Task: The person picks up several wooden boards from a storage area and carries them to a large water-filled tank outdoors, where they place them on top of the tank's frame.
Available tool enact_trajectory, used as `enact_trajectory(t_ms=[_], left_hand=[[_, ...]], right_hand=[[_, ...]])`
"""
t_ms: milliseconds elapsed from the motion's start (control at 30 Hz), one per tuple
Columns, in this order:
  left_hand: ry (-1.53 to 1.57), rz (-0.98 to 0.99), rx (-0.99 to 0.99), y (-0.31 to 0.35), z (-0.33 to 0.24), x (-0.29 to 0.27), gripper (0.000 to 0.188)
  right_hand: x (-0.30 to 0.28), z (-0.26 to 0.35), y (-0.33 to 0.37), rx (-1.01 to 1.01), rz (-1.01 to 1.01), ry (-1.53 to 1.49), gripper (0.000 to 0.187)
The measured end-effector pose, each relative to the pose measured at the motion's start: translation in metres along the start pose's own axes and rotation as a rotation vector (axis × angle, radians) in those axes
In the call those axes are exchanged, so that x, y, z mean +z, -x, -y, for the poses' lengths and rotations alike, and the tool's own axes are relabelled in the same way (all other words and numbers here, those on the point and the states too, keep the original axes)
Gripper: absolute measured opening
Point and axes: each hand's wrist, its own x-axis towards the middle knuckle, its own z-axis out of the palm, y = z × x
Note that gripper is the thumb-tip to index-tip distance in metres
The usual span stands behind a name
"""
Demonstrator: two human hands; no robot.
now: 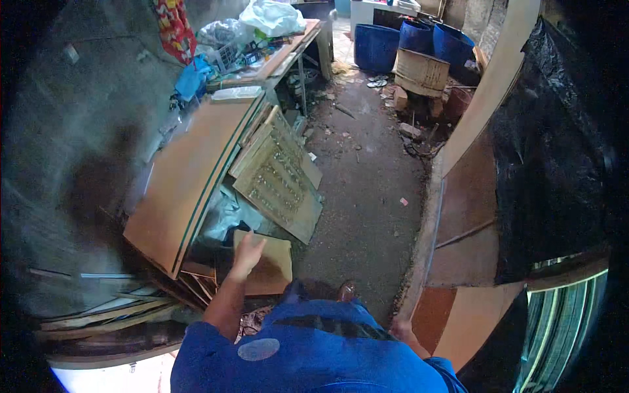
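Note:
My left hand [247, 255] reaches forward and grips the upper edge of a small tan board [274, 265], which stands tilted by my legs. A dark item and crumpled pale plastic [229, 215] lie just beyond that hand, under the table's edge. Farther ahead, a lattice-patterned wooden panel [278, 180] leans against the brown table [190, 164]. My right hand [405, 331] hangs low at my right side, close to a brown panel [436, 318]; its fingers are too indistinct to read.
A cluttered workbench [288, 56] runs along the left wall. Blue barrels [377, 47] and a tan box [421, 72] stand at the far end. The dirt floor [357, 170] has scattered debris. Boards and black plastic [550, 150] line the right; wood strips [111, 319] lie at lower left.

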Motion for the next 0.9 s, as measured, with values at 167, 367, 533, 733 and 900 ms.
enact_trajectory(t_ms=[167,367,533,733,900], left_hand=[[-0.163,-0.057,-0.064,-0.04,0.001,0.02,0.08],[-0.232,-0.136,-0.138,-0.101,-0.01,0.034,0.095],[-0.331,-0.218,-0.255,-0.185,-0.018,0.045,0.098],[-0.332,-0.149,-0.41,-0.29,-0.067,0.027,0.103],[-0.401,-0.195,-0.43,-0.341,-0.049,0.022,0.108]], right_hand=[[-0.001,0.117,-0.049,-0.069,-0.023,-0.082,0.004],[0.017,0.172,-0.053,-0.223,0.09,-0.091,0.006],[-0.015,0.157,-0.073,-0.1,-0.094,0.508,0.016],[0.003,0.259,-0.036,-0.113,-0.13,0.784,0.021],[0.051,0.382,-0.003,-0.165,-0.173,0.747,0.028]])
